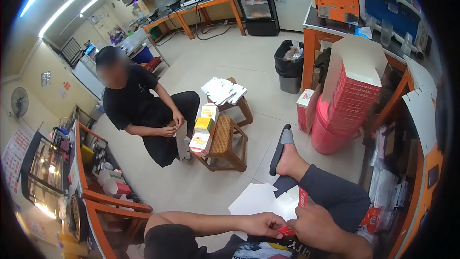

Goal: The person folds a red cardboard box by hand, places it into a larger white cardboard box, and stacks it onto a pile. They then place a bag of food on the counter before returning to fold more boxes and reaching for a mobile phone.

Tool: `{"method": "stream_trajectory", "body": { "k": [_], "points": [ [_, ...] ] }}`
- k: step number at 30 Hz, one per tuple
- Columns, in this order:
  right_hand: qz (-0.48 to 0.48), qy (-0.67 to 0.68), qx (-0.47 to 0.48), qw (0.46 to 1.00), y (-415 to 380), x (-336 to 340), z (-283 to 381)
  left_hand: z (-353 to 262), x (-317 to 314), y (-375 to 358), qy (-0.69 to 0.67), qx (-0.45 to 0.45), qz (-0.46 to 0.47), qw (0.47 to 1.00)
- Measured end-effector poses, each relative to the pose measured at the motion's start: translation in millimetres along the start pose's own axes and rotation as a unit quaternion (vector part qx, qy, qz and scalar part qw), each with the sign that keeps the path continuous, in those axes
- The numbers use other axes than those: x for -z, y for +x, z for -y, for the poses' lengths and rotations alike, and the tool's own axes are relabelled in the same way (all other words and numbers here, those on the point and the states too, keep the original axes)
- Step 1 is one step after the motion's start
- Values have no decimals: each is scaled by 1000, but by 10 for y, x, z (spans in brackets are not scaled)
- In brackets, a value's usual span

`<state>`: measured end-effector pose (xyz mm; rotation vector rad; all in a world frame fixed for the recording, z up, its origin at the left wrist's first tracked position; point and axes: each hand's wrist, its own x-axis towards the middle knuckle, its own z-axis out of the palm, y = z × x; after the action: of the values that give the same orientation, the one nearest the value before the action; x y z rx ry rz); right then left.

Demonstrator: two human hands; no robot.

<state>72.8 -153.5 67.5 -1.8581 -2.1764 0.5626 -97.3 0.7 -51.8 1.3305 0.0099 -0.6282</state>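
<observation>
A red and white cardboard food box [288, 203], partly folded with its white lid flap spread to the left, rests over my lap. My left hand [264, 224] pinches its near red edge between thumb and fingers. Close beside it, my right hand [314, 223] is closed on the right side of the same box, near the red printed wall. The fingertips of both hands almost meet at the near corner. What the fingers do behind the cardboard is hidden.
A seated person [139, 100] handles a piece of card across from me. Nearby stand a woven stool [227, 136] with printed boxes [203, 134] and another with white flat pieces [223, 90]. Stacked red boxes [352, 91] fill a pink bucket [328, 132]; a trash bin [289, 67] stands behind.
</observation>
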Motion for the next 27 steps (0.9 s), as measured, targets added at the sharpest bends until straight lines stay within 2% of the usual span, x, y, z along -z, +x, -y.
{"method": "stream_trajectory", "body": {
  "k": [1,4,6,7,9,10,13,16,20,23,27],
  "points": [
    [5,0,-4,1000,13,-27,-5,-26,8,-3,4,-16,-4,1000],
    [5,-4,-28,1000,5,-134,-27,-64,15,15,143,-18,-36,989],
    [-25,-10,-41,999,47,-110,-58,-261,96,30,136,5,-46,990],
    [-99,9,-60,993,84,-52,-36,-355,143,23,133,16,-53,990],
    [-248,36,-95,963,174,107,9,-484,247,7,39,-45,-131,990],
    [-311,46,-82,946,176,66,-49,-541,296,7,-8,-78,-168,983],
    [-422,112,-102,894,139,-145,-67,-771,245,-58,-98,-212,-274,933],
    [-424,138,-47,894,170,-277,16,-964,130,-17,-109,-297,-324,892],
    [-454,124,-101,877,239,-295,-4,-1141,27,240,-201,-318,-360,854],
    [-444,55,-92,889,153,-247,-157,-1066,59,362,-163,-315,-338,872],
    [-447,66,-117,884,147,-183,-102,-1145,61,421,-144,-285,-349,881]
  ]
}}
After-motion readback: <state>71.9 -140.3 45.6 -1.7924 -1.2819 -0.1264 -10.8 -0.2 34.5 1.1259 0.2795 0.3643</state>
